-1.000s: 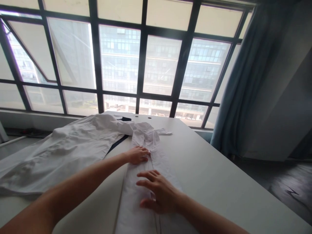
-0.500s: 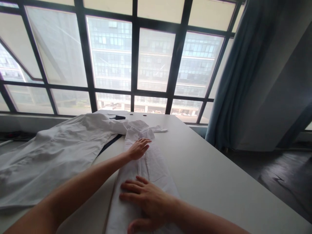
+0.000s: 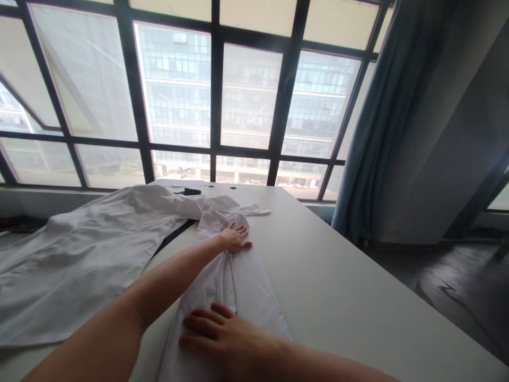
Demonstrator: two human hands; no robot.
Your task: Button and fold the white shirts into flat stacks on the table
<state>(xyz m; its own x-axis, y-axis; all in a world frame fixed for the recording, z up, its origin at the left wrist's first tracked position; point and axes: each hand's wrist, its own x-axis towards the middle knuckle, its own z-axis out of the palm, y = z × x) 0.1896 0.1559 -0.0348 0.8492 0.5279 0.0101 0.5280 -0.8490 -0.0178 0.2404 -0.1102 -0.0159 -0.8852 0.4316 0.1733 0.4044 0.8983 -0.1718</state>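
The white cloth (image 3: 258, 289) lies on the bench (image 3: 334, 281) under both hands. The left hand (image 3: 235, 239) is open by its bunched end; the right hand (image 3: 233, 339) is open too, fingers spread. It looks light, soft and floppy, best held by its long edges.

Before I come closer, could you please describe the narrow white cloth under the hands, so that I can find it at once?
Face the black-framed window; before it is a white table. Along the table lies the narrow cloth, left hand on its far part, right hand nearer. Unlike the broad, rumpled fabric to its left, it is a long strip with lengthwise creases.
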